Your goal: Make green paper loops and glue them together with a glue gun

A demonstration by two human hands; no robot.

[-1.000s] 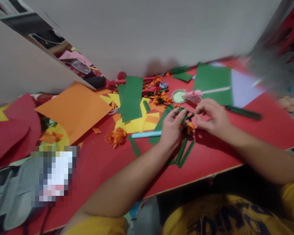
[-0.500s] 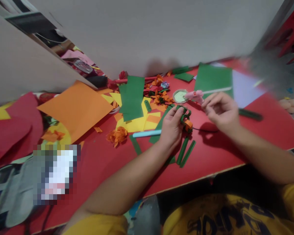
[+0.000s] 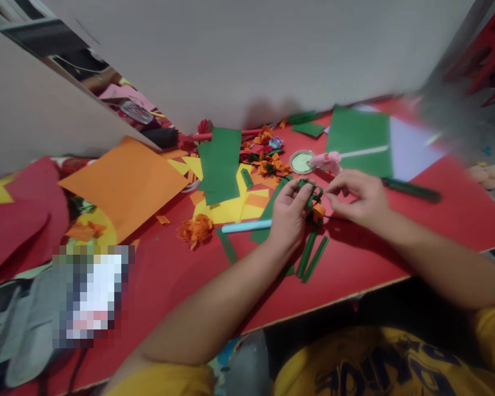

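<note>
Right hand is back down at the workpiece; half a second ago it was lifted away toward the pink glue gun. Now its fingertips pinch at the top green loop of the paper flower piece, fingers nearly closed; whether it grips a strip or just presses it, I can't tell. Left hand curls around the piece from the other side, thumb and fingers closed on it to keep it steady for the right hand, I judge. Piece sits just above the red table, orange curl showing between the hands, green stem strips trailing toward me under the left wrist. Light blue stick lies just left of my left hand. Orange paper flower farther left, untouched. Green sheet lies behind the glue gun.
</note>
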